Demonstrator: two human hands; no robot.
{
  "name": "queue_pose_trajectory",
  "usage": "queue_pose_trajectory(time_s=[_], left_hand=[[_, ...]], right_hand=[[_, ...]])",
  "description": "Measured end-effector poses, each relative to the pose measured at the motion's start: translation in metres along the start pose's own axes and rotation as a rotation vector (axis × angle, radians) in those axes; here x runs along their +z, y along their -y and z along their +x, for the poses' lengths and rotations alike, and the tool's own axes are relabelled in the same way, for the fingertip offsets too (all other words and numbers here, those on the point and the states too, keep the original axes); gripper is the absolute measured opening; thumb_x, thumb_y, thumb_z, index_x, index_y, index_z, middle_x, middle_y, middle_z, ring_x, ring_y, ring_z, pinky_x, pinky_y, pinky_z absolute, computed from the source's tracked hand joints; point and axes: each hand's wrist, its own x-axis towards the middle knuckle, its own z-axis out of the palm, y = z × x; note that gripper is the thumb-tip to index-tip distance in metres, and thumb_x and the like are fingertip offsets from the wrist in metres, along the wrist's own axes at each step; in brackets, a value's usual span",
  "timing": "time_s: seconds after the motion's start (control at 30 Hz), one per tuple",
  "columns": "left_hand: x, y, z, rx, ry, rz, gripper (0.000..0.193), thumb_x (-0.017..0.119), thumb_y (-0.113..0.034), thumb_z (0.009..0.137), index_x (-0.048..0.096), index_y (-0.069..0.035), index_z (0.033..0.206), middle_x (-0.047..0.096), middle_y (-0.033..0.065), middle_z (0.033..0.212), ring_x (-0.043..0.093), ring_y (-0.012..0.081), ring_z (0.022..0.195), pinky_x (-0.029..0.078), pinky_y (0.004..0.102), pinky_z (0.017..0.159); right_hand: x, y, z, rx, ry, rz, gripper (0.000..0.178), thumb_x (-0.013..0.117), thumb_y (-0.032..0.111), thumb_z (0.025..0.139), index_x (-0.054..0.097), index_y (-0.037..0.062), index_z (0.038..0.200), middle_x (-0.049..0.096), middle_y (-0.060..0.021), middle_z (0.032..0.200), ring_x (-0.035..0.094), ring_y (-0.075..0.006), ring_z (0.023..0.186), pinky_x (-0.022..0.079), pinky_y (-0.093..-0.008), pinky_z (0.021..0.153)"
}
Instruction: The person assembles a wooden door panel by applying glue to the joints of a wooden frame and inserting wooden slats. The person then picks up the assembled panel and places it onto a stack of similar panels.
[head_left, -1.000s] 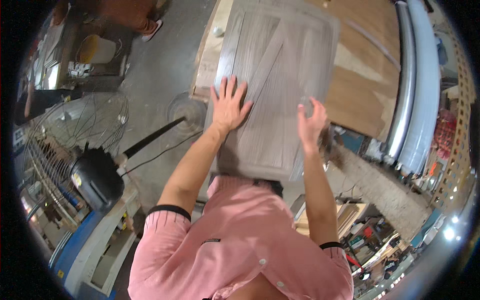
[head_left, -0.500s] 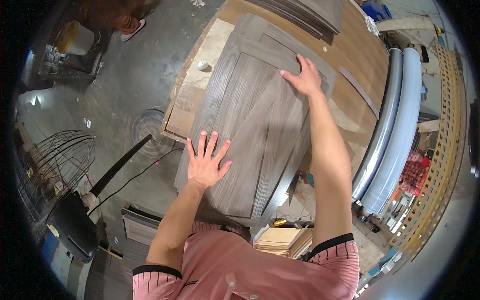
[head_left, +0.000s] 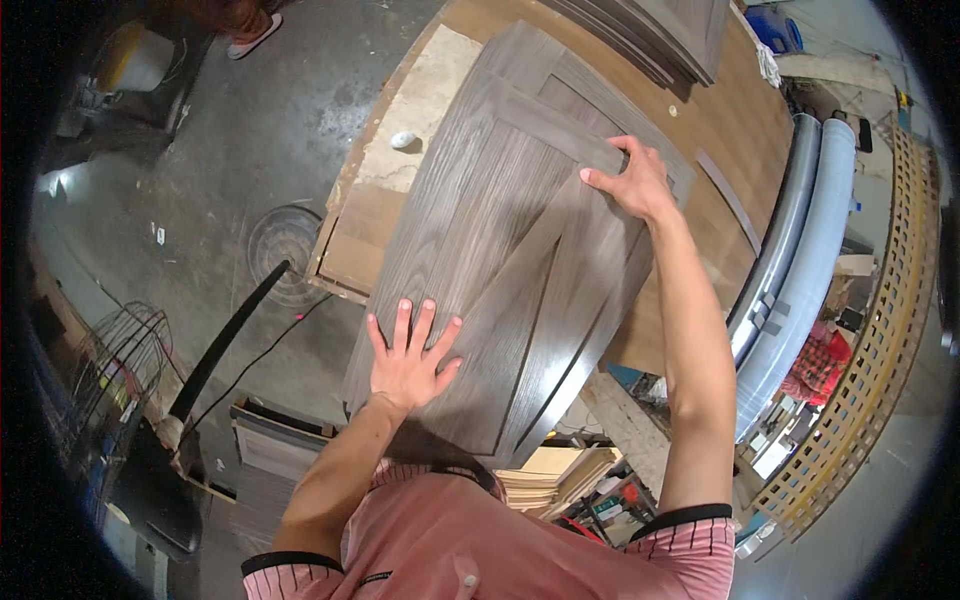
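Observation:
A grey wood-grain cabinet door (head_left: 478, 225) with framed edges and diagonal strips lies in front of me. Beneath it another grey door (head_left: 530, 55) shows past its far end. My left hand (head_left: 402, 370) rests palm down on the near left part of the upper door, its fingers spread. At the far right corner, my right hand (head_left: 640, 185) has its thumb on the door's face and its fingers bent over the edge; the fingertips are partly hidden.
A brown worktable (head_left: 745, 110) carries more grey doors (head_left: 650, 35) at the far end and a thin strip (head_left: 730, 200). Wrapped rolls (head_left: 800, 270) stand along the right. A black fan (head_left: 150, 490) is at the left. A small white object (head_left: 403, 140) sits by the table's left edge.
The fingers of my right hand have bent around the door's far corner, where they were stretched out before. My left hand stays flat. The view has shifted slightly.

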Motion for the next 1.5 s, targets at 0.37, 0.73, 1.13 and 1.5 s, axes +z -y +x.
queue_pose_trajectory(time_s=[0.37, 0.73, 1.13, 1.5], left_hand=[[0.003, 0.002, 0.003, 0.005, -0.030, -0.028, 0.070, 0.062, -0.052, 0.088, 0.042, -0.032, 0.152, 0.024, 0.0132, 0.163, 0.017, 0.0439, 0.150, 0.011, 0.0788, 0.110], [0.005, 0.002, 0.006, -0.009, -0.038, -0.051, 0.072, 0.068, -0.051, 0.083, 0.045, -0.033, 0.149, 0.024, 0.0122, 0.163, 0.017, 0.0421, 0.150, 0.012, 0.0788, 0.110], [-0.001, 0.007, -0.004, -0.011, -0.053, -0.038, 0.071, 0.066, -0.052, 0.085, 0.046, -0.030, 0.149, 0.027, 0.0131, 0.162, 0.020, 0.0423, 0.149, 0.014, 0.0795, 0.109], [-0.024, 0.027, 0.040, -0.136, -0.350, -0.345, 0.044, 0.066, -0.032, 0.088, 0.060, -0.015, 0.128, 0.055, 0.0131, 0.133, 0.047, 0.0328, 0.127, 0.032, 0.0583, 0.103]], right_hand=[[0.012, -0.011, -0.001, -0.014, 0.021, 0.049, 0.099, 0.082, 0.065, 0.066, 0.043, 0.0248, 0.147, 0.038, -0.0174, 0.151, 0.032, -0.0386, 0.143, 0.028, -0.0572, 0.116], [0.008, 0.007, -0.002, 0.034, 0.053, -0.006, 0.104, 0.087, 0.059, 0.065, 0.038, 0.0199, 0.149, 0.036, -0.0199, 0.149, 0.032, -0.0395, 0.141, 0.031, -0.0538, 0.116], [0.024, 0.014, -0.012, 0.010, -0.040, 0.058, 0.100, 0.087, 0.055, 0.069, 0.041, 0.0159, 0.148, 0.035, -0.0214, 0.152, 0.031, -0.0374, 0.144, 0.032, -0.0502, 0.117], [0.144, -0.006, -0.174, -0.144, -0.466, 0.827, 0.066, 0.072, 0.038, 0.092, 0.050, 0.0004, 0.143, 0.052, -0.0212, 0.145, 0.045, -0.0349, 0.138, 0.032, -0.0440, 0.116]])
